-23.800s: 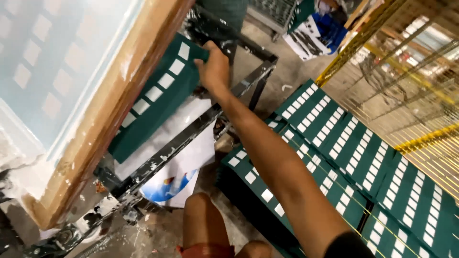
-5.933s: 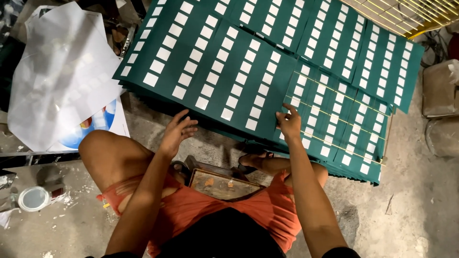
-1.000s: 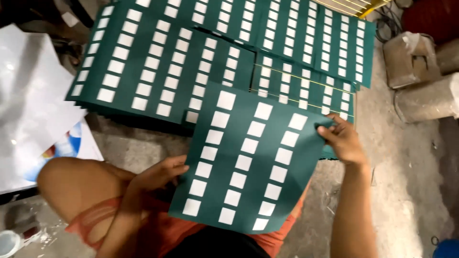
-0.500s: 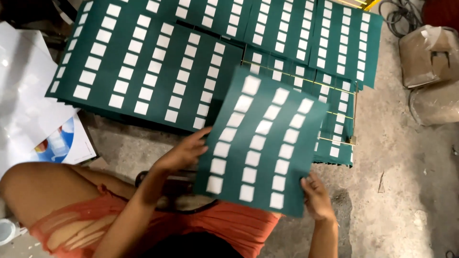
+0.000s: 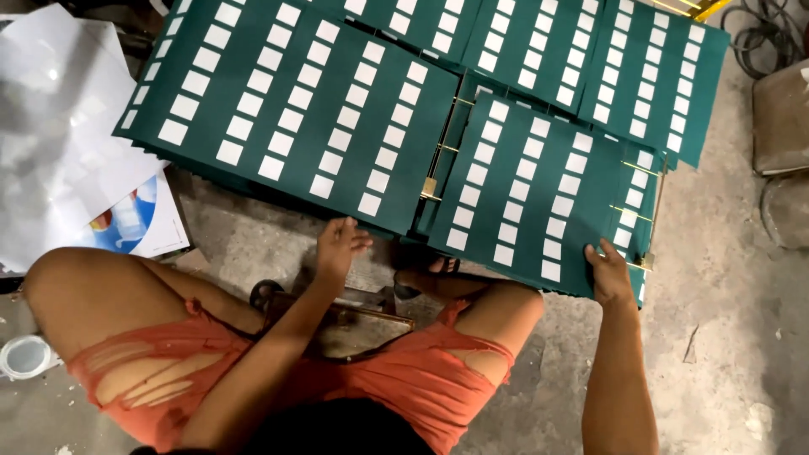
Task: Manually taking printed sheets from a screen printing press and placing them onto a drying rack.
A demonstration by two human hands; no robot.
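A dark green sheet (image 5: 539, 190) printed with rows of small white rectangles lies flat on a stack of the same sheets in front of me. My right hand (image 5: 608, 274) grips its near right corner. My left hand (image 5: 339, 246) hovers with fingers apart just off the near edge of the neighbouring stack (image 5: 295, 109), holding nothing. I am sitting low on the floor with both knees spread.
More green sheets (image 5: 649, 67) lie at the back right. Thin brass-coloured strips (image 5: 636, 168) stick out between sheets. White paper and a printed poster (image 5: 76, 168) lie at the left. A roll of tape (image 5: 25, 355) sits near my left knee. Grey blocks (image 5: 779, 126) stand at the right.
The green sheet that both hands held up and tilted has been laid flat on the right stack. My left hand has let go of it; my right hand stays at its corner.
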